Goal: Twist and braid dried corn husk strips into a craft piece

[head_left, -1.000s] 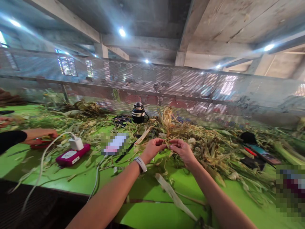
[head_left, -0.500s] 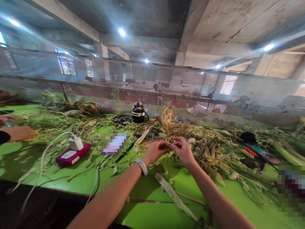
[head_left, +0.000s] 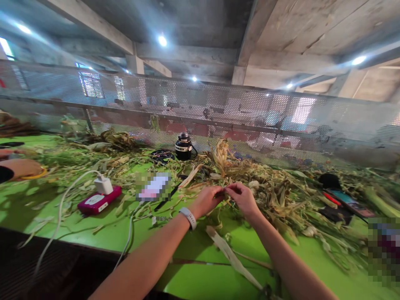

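My left hand [head_left: 206, 201], with a white watch [head_left: 188, 217] on its wrist, is closed in a pinch over the green table [head_left: 187, 277]. Fingertip to fingertip with it, my right hand [head_left: 242, 201] pinches too. Whatever lies between the fingers is too small and too covered to name. Just behind both hands spreads a heap of dried, husk-like plant leaves [head_left: 278, 193], with an upright tan tuft [head_left: 222, 154] in it. A long pale dry leaf [head_left: 229, 254] rests on the table between my forearms.
Left of my hands lie a blurred-out phone [head_left: 153, 186] with a cable and a magenta power strip [head_left: 99, 201] holding a white charger [head_left: 103, 184]. A black jug [head_left: 183, 146] stands behind. Another person's hand [head_left: 26, 168] is at far left. Perforated metal panels [head_left: 193, 104] border the table's back.
My fingertips have come closer together, and the right hand's fingers have closed more tightly. The other person's hand at far left has shifted a little. The whole view has moved slightly.
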Motion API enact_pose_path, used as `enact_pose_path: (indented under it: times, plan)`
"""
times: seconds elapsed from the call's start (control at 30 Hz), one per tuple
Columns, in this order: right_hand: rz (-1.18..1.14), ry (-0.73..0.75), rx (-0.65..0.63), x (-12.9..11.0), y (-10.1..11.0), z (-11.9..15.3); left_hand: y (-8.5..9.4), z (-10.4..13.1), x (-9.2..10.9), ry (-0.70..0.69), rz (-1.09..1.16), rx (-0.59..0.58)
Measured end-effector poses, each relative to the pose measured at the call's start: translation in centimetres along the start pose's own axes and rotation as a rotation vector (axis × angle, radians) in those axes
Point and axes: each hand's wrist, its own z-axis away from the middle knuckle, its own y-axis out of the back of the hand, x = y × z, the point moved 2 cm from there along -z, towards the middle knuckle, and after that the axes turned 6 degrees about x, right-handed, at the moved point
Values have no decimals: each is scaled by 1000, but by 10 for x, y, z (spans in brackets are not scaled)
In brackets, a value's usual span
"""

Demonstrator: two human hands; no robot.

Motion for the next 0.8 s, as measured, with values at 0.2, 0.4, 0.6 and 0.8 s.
enact_pose_path:
  times: [0.2, 0.4, 0.6, 0.8]
  plan:
    - [22, -29, -45, 0, 2, -1, 2, -1, 4, -7, 30, -23]
    - [227, 99, 61, 2, 13, -8, 1, 0, 7, 63, 138, -122]
    - [468, 277, 54, -14, 13, 1, 0, -1, 7, 191, 389, -200]
    - [683, 393, 179, -18, 13, 4, 4, 3, 17, 285, 491, -338]
